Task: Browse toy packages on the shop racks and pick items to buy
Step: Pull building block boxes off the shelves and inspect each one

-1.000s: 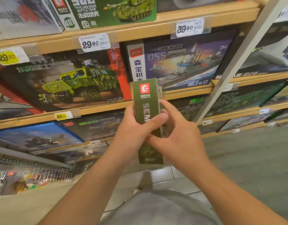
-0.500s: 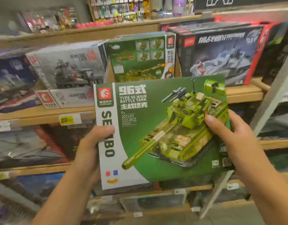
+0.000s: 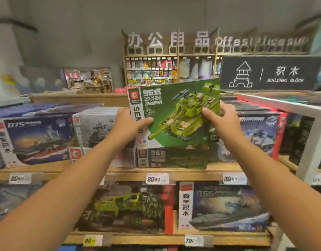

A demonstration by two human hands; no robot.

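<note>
- Green tank box (image 3: 176, 113) was held up above the top shelf (image 3: 119, 173), front facing the camera.
- Left hand (image 3: 128, 124) gripped its left edge, right hand (image 3: 222, 118) its right edge.
- One item in hand, seemingly under inspection; buying undecided, other racks unbrowsed.

Glossy printed cardboard on the green tank box (image 3: 176, 115); matt pale wood along the shelf (image 3: 119, 175); paper price tags (image 3: 157, 178); smooth white-painted post (image 3: 313, 142).
</note>
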